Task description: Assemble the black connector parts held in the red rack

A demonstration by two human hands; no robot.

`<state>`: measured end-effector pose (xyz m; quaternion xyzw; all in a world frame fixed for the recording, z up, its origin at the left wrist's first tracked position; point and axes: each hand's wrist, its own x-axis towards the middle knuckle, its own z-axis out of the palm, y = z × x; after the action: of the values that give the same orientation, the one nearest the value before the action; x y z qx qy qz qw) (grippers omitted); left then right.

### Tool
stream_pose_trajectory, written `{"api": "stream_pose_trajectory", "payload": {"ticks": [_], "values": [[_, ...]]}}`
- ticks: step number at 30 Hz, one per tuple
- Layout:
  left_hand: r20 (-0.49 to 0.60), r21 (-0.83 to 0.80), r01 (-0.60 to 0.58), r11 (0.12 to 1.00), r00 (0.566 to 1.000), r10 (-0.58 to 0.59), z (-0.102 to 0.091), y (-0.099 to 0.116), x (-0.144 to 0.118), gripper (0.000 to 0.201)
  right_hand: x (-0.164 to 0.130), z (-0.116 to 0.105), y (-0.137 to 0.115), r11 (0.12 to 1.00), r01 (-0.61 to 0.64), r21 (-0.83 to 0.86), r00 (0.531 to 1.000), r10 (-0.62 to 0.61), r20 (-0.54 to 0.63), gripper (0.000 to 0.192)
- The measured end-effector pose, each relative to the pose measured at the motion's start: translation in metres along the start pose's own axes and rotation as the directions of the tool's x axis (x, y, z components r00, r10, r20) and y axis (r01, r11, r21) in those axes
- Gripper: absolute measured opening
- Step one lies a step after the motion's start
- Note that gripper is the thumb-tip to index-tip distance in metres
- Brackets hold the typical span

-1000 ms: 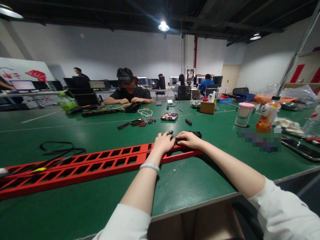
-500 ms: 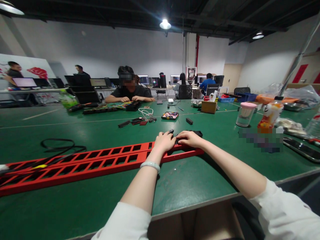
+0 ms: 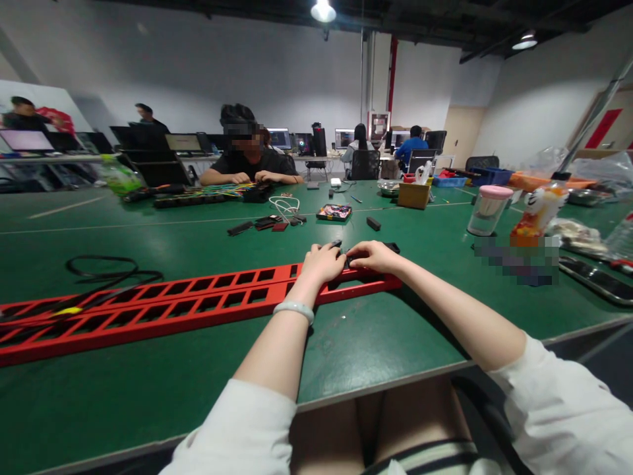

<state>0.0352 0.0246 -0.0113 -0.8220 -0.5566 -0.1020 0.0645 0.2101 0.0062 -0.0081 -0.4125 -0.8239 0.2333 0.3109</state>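
Head view: both hands sit at the right end of a long red slotted rail (image 3: 198, 307) lying on the green tabletop (image 3: 386, 343). Left hand (image 3: 324, 262) is curled, fingers down on the rail's top edge; right hand (image 3: 374, 256) lies just beside it, fingertips on a small black part (image 3: 390, 248) at the rail's far side. Whether either hand actually pinches the part can't be told, since the fingers cover it. Hands nearly touching each other.

Doing this well, as I judge it: keep the left hand pressing the rail flat so it doesn't slide on the tabletop, work the black part with the right hand's fingertips only, and line it square to the slot before pushing. Wrists low, forearms resting.

Nearby: loose black cable (image 3: 106, 270) by the rail's left stretch, more black pieces (image 3: 262, 224) farther up, a pink-lidded jar (image 3: 487, 210) to the right. Another person (image 3: 247, 165) works across the tabletop, well apart.
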Motion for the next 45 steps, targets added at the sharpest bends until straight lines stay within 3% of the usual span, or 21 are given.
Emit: {"api": "stream_pose_trajectory", "payload": {"ticks": [8, 15, 18, 22, 30, 36, 45], "values": [[-0.023, -0.04, -0.041, 0.998, 0.999, 0.04, -0.001, 0.003, 0.001, 0.046, -0.001, -0.002, -0.001, 1.0, 0.0, 0.016, 1.0, 0.0, 0.023, 0.029], [0.005, -0.117, -0.166, 0.979, 0.986, 0.168, -0.01, 0.002, -0.001, 0.042, 0.001, -0.001, -0.006, 0.984, 0.123, -0.127, 0.992, -0.122, 0.011, 0.022], [0.037, -0.132, -0.152, 0.979, 0.987, 0.158, -0.014, 0.002, -0.003, 0.044, 0.003, 0.0, -0.005, 0.989, 0.131, -0.072, 0.991, -0.129, 0.024, 0.024], [0.073, -0.148, -0.132, 0.98, 0.987, 0.144, -0.019, 0.003, -0.006, 0.045, 0.007, 0.001, 0.002, 0.997, 0.05, 0.057, 0.998, -0.052, 0.036, 0.031], [0.035, -0.176, -0.099, 0.979, 0.994, 0.107, -0.02, 0.001, -0.008, 0.047, 0.009, 0.005, 0.009, 0.986, 0.02, 0.166, 1.0, -0.023, 0.016, 0.034], [0.043, -0.176, -0.109, 0.978, 0.992, 0.118, -0.019, 0.0, -0.008, 0.046, 0.008, 0.006, 0.007, 0.999, 0.033, 0.014, 0.999, -0.033, 0.032, 0.03], [0.058, -0.09, -0.172, 0.981, 0.982, 0.177, -0.017, -0.001, -0.008, 0.042, -0.001, 0.009, -0.005, 0.955, 0.217, -0.204, 0.975, -0.221, 0.003, 0.022]]}}
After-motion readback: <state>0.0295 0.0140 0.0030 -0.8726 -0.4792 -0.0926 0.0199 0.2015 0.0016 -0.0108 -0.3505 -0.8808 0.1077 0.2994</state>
